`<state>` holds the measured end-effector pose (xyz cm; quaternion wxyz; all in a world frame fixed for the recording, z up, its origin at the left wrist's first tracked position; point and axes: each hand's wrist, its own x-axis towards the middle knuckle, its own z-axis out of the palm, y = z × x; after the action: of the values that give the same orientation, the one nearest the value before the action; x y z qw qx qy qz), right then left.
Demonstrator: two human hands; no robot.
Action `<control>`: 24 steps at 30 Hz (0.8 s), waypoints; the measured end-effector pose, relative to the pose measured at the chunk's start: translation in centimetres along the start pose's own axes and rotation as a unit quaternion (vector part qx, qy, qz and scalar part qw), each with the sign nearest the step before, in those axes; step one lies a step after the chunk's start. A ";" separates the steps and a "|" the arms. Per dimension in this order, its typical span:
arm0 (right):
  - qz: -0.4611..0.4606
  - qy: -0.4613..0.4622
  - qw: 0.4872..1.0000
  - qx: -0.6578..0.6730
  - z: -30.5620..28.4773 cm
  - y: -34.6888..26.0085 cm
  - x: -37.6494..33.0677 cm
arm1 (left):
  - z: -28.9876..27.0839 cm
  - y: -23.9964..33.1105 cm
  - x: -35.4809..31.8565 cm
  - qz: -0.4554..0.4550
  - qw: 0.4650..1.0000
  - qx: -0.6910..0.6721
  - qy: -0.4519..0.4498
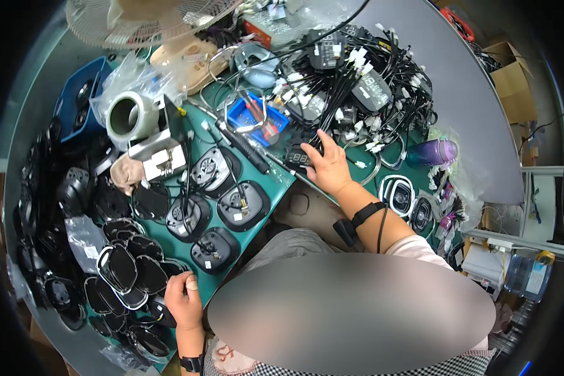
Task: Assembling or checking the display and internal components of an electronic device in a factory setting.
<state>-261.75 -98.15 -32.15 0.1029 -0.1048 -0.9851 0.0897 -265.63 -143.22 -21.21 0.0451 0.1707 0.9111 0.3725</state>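
My right hand (331,166) reaches over the bench with its fingers apart. Its fingertips are at the edge of a small black digital display unit (299,155), beside the black cables of a heap. That heap holds several display units (371,91) with black wires and white connectors. At the bench's near left edge, my left hand (185,299) is closed, its fingers curled; whatever may be in them is hidden. Next to it lies a pile of black oval frames with pale rims (120,268). Several rounded black housings (243,205) with silver centres lie between the hands.
A blue tray (235,116) holds red-handled tools. Near it lies a black rod-shaped tool (247,150). A tape roll (131,117), a metal fixture (165,161) and a fan (150,22) stand behind. A purple bottle (433,152) and speaker-like oval parts (396,195) are at right.
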 end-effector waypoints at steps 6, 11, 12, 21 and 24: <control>-0.053 -0.088 0.990 -0.099 -0.2 0.9 -0.5 | 2.2 4.1 3.6 0.074 0.997 0.019 -0.020; -0.073 -0.119 0.990 0.009 -3.9 1.8 0.9 | 2.5 5.6 3.8 0.081 0.995 0.043 -0.045; -0.091 -0.084 0.990 0.063 -4.8 2.1 0.9 | 2.5 5.8 3.8 0.086 0.994 0.042 -0.043; -0.038 0.108 0.910 0.397 -13.0 0.2 4.3 | 4.9 10.0 8.1 0.047 0.987 -0.084 -0.132; -0.009 0.143 0.811 0.567 -14.7 0.1 5.6 | 7.3 12.7 11.7 -0.030 0.929 -0.252 -0.270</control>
<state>-263.83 -94.47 -17.01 0.2849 -0.0309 -0.7345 0.6151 -271.52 -125.93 -17.10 0.3422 0.2205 0.7451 0.5283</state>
